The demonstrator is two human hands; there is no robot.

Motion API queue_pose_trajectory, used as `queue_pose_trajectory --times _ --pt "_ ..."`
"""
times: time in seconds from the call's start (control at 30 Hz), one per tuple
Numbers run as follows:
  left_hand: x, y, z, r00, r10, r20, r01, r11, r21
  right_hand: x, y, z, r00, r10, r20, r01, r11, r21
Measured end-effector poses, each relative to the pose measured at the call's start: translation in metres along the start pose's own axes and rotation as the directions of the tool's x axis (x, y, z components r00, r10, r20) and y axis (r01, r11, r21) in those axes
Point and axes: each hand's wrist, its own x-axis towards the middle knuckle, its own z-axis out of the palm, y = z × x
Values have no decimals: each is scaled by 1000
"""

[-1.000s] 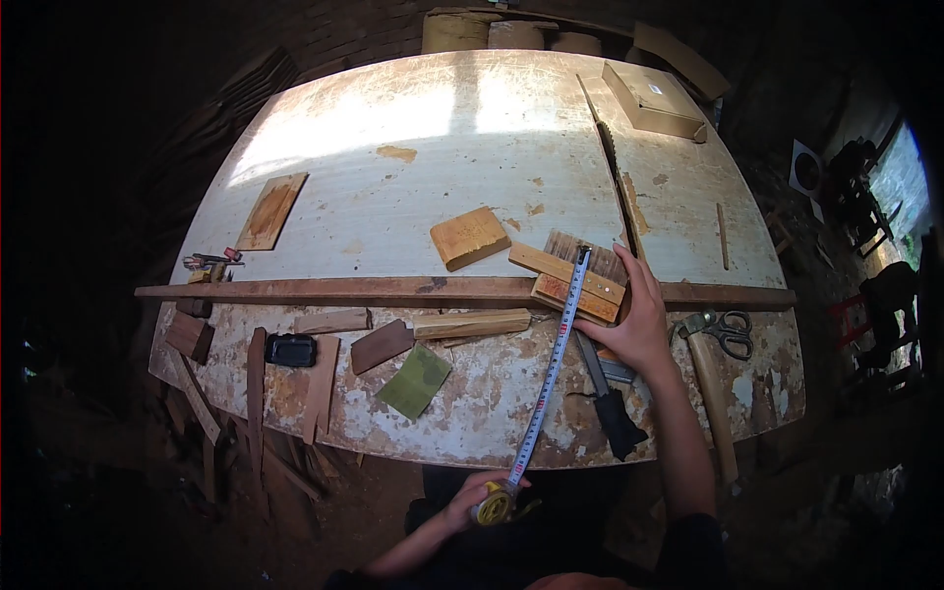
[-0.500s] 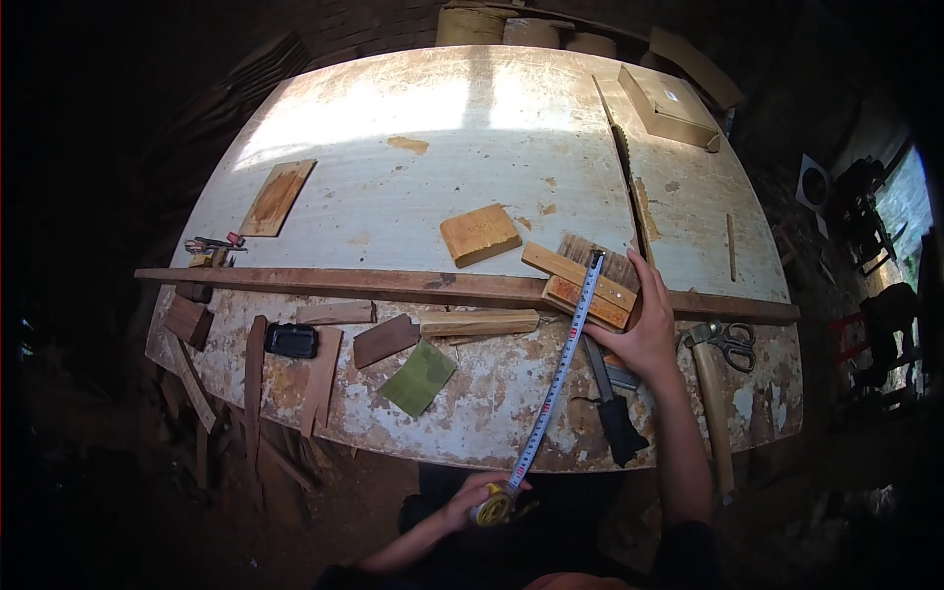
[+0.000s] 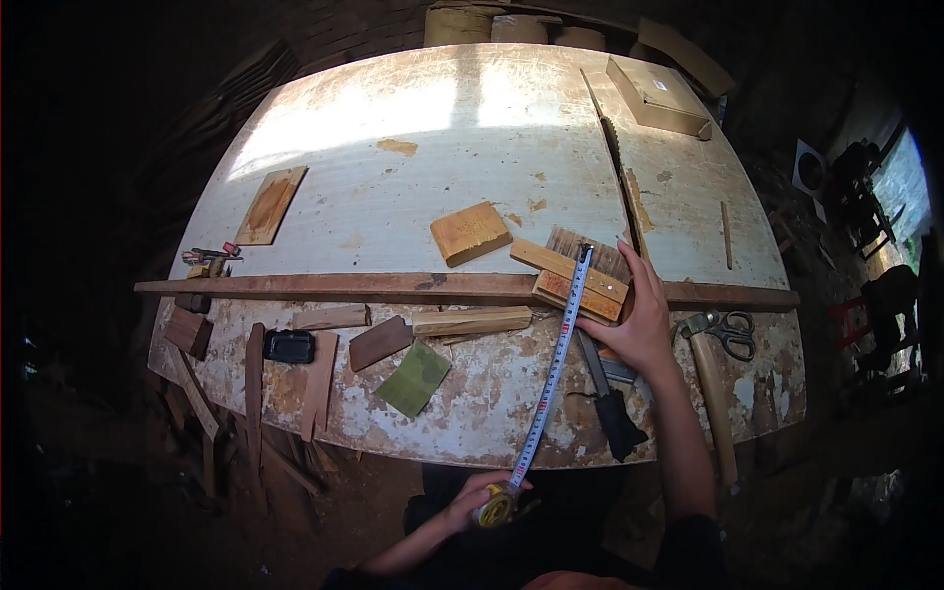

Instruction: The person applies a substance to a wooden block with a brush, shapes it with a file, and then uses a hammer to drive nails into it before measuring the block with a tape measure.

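Note:
My left hand (image 3: 470, 500) is closed around a yellow tape measure (image 3: 498, 507) at the table's near edge. Its white blade (image 3: 548, 389) runs out up and to the right, and the hooked end lies over a wooden block assembly (image 3: 602, 258) made of joined strips, one orange-brown and one dark-grained. My right hand (image 3: 644, 329) grips this assembly from its right side, thumb below and fingers along the edge. Beneath that hand lie a dark-handled tool (image 3: 615, 418) and a grey-blue block (image 3: 619, 368), partly hidden.
A long wooden bar (image 3: 393, 286) crosses the worn table (image 3: 334, 216). Around it lie a wood block (image 3: 470, 234), green sandpaper (image 3: 414, 380), a black case (image 3: 289, 345), scissors (image 3: 733, 336), a hammer (image 3: 712, 403) and several offcuts. A cardboard box (image 3: 661, 98) sits far right.
The view has shifted slightly, so most things on the table appear a little further left. Both hands keep their holds, and the tape stays extended across the wooden assembly.

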Motion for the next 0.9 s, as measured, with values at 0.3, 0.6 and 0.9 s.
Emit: queue_pose_trajectory --times 0.3,0.6,0.9 --pt "1 1 6 999 -5 34 4 999 36 0 3 2 1000 1 -5 -1 1000 -28" --pt "-1 3 8 1000 -16 10 16 1000 20 0 3 1 1000 -9 -12 9 1000 -10" --pt "-3 6 9 1000 -25 -10 25 1000 0 0 2 1 1000 4 -5 -4 1000 -14"
